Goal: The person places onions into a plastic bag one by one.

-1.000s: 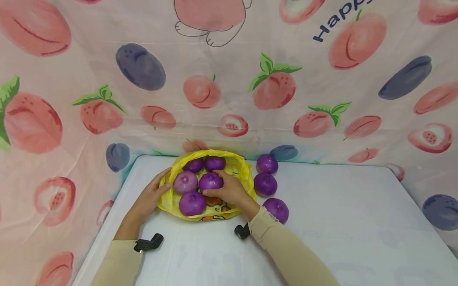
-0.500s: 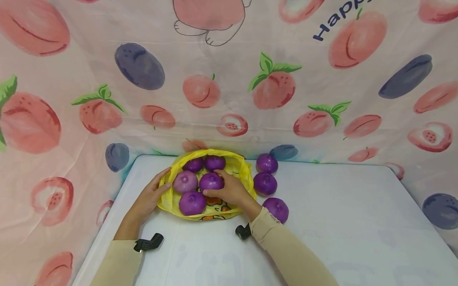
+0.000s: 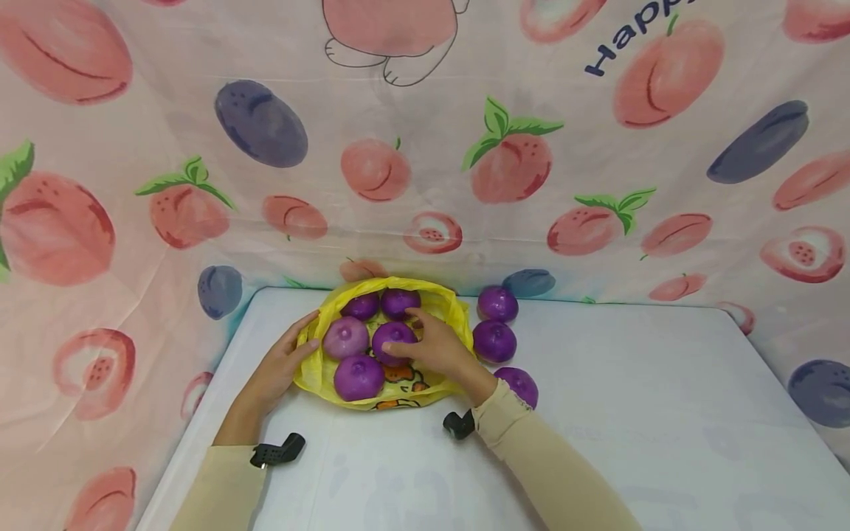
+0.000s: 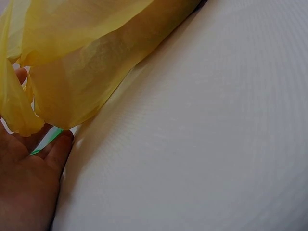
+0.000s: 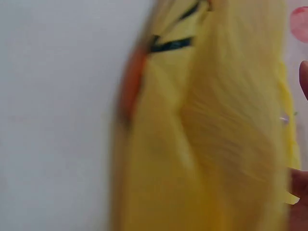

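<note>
Yellow bag point(image 3: 315, 372), thin plastic: I cannot tell whether the left grip point(image 3: 279, 366) pinches it; right grip point(image 3: 437, 348), parted, holds nothing over one purple onion point(image 3: 393, 334) inside. That grip catching the rim point(image 3: 392, 282) could, I judge, spill the far onions point(image 3: 401, 303).

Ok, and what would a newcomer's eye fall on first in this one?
Most likely the bright yellow plastic bag, open on the white table, showing five round purple onion-shaped items inside. The left hand holds its left side, while the right hand is inside, over one item. Next, three loose purple items stand out just right of the bag, in front of the fruit-printed pink cloth.
</note>
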### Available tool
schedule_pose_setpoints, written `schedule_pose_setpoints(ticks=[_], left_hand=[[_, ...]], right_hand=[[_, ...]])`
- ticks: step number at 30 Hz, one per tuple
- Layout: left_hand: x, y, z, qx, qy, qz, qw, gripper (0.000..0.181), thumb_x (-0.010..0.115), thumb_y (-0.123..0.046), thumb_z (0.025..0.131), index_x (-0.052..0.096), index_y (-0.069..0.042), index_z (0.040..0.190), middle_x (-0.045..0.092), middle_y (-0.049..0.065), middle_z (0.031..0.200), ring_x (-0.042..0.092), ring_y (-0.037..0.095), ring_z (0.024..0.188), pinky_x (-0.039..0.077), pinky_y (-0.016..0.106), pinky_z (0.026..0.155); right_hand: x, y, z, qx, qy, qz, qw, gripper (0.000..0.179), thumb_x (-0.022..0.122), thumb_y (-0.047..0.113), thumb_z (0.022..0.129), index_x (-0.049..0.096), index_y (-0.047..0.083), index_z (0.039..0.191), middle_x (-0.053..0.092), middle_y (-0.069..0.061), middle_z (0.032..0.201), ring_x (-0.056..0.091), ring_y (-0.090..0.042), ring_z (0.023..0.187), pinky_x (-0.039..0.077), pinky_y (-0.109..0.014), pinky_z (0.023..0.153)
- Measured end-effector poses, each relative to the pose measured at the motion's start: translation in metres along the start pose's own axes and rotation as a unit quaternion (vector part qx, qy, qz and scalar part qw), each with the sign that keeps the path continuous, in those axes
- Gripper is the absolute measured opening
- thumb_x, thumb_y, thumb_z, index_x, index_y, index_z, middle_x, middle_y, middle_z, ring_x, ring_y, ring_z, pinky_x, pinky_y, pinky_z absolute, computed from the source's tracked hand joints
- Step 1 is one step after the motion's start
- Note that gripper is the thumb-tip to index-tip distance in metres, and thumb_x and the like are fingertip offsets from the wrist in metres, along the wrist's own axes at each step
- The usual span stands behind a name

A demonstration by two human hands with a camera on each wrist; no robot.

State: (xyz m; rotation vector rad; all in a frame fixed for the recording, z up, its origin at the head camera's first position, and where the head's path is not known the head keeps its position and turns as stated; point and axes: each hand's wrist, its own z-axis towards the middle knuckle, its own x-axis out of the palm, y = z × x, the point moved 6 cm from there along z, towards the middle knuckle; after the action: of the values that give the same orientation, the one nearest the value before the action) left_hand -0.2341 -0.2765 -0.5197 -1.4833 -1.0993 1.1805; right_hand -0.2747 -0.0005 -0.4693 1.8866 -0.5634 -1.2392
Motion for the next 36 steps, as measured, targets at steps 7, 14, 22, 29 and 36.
schedule_pose_setpoints(ticks=[7, 14, 22, 29, 36], left_hand=[[0.000, -0.001, 0.000, -0.001, -0.001, -0.003, 1.0000, 0.063, 0.057, -0.041, 0.104, 0.030, -0.037, 0.160, 0.020, 0.001, 0.171, 0.021, 0.028, 0.156, 0.038, 0.006, 0.099], [0.000, -0.002, -0.001, -0.005, -0.002, 0.008, 1.0000, 0.063, 0.057, -0.044, 0.104, 0.030, -0.038, 0.160, 0.020, 0.000, 0.171, 0.021, 0.028, 0.157, 0.037, 0.006, 0.100], [0.000, -0.001, -0.001, -0.007, -0.003, 0.019, 0.9998, 0.063, 0.056, -0.045, 0.103, 0.029, -0.039, 0.160, 0.020, -0.001, 0.171, 0.021, 0.028, 0.157, 0.037, 0.011, 0.105], [0.000, -0.002, -0.002, -0.005, -0.002, 0.017, 0.9998, 0.064, 0.057, -0.045, 0.103, 0.029, -0.038, 0.160, 0.020, 0.000, 0.171, 0.021, 0.029, 0.157, 0.037, 0.007, 0.100], [0.001, -0.002, -0.001, -0.003, -0.002, 0.017, 0.9999, 0.063, 0.056, -0.044, 0.104, 0.030, -0.038, 0.160, 0.020, 0.000, 0.171, 0.021, 0.029, 0.156, 0.038, 0.006, 0.099]], right_hand=[[-0.026, 0.012, -0.013, -0.016, -0.001, 0.017, 0.9997, 0.095, 0.077, 0.064, 0.081, 0.037, 0.023, 0.158, 0.052, -0.012, 0.152, 0.056, -0.037, 0.131, 0.051, -0.050, 0.105], [-0.052, 0.017, -0.025, -0.021, -0.021, 0.014, 0.9995, 0.092, 0.078, 0.063, 0.081, 0.040, 0.026, 0.156, 0.056, -0.006, 0.148, 0.060, -0.032, 0.124, 0.053, -0.049, 0.102], [-0.073, 0.015, -0.036, -0.026, -0.033, -0.016, 0.9990, 0.089, 0.077, 0.059, 0.084, 0.039, 0.024, 0.157, 0.056, -0.007, 0.148, 0.059, -0.034, 0.126, 0.054, -0.048, 0.101], [-0.091, 0.015, -0.047, -0.039, -0.037, -0.023, 0.9983, 0.086, 0.077, 0.060, 0.084, 0.043, 0.025, 0.155, 0.058, -0.007, 0.146, 0.058, -0.033, 0.127, 0.054, -0.049, 0.101], [-0.107, 0.006, -0.055, -0.049, -0.042, -0.036, 0.9973, 0.080, 0.076, 0.059, 0.085, 0.046, 0.028, 0.152, 0.060, -0.010, 0.143, 0.059, -0.033, 0.127, 0.052, -0.051, 0.102]])
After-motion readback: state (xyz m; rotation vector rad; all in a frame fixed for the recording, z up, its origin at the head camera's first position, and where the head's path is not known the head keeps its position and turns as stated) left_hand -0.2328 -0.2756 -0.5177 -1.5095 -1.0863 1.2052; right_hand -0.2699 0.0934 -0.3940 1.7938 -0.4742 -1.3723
